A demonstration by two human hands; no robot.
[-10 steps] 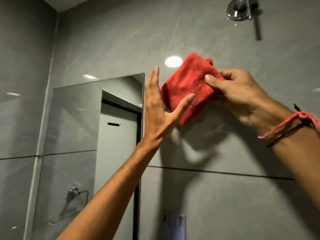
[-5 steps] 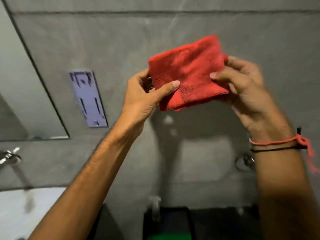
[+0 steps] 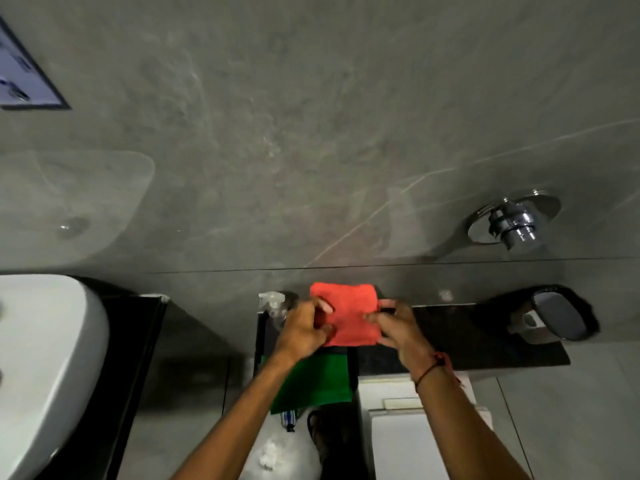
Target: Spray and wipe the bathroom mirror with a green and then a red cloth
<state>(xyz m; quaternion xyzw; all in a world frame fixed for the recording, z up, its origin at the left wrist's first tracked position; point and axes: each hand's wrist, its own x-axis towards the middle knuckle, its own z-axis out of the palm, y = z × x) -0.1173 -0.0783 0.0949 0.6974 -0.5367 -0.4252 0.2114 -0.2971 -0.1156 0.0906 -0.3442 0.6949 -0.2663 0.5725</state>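
- Grey tiled wall (image 3: 311, 133) fills the upper frame, rising behind the dark worktop (image 3: 467, 344).
- White basin (image 3: 45, 358) sits far to the left of the worktop, well apart from it.
- Dark worktop runs as a narrow ledge along the foot of the wall, carrying the cloths and the bottle.
- White toilet cistern (image 3: 408, 441) stands just below the worktop's front edge.
- Green cloth (image 3: 318, 382) lies flat at the worktop's left part, hanging over its front edge, partly hidden by the left forearm.
- Red cloth (image 3: 349, 315), folded to a rough square, held low over the worktop's left part, above the green cloth; touching the worktop or not, cannot tell.
- Black-and-chrome holder (image 3: 554, 317) fixed on the wall at the worktop's right end.
- Chrome valve (image 3: 516, 223) set in the wall, above the worktop's right part.
- Left hand (image 3: 304, 327) pinched shut on the red cloth's left edge.
- Right hand (image 3: 398, 323) pinched shut on the red cloth's right edge, red and black threads at the wrist.
- Clear spray bottle (image 3: 273, 303) stands at the worktop's left end, just behind the left hand.
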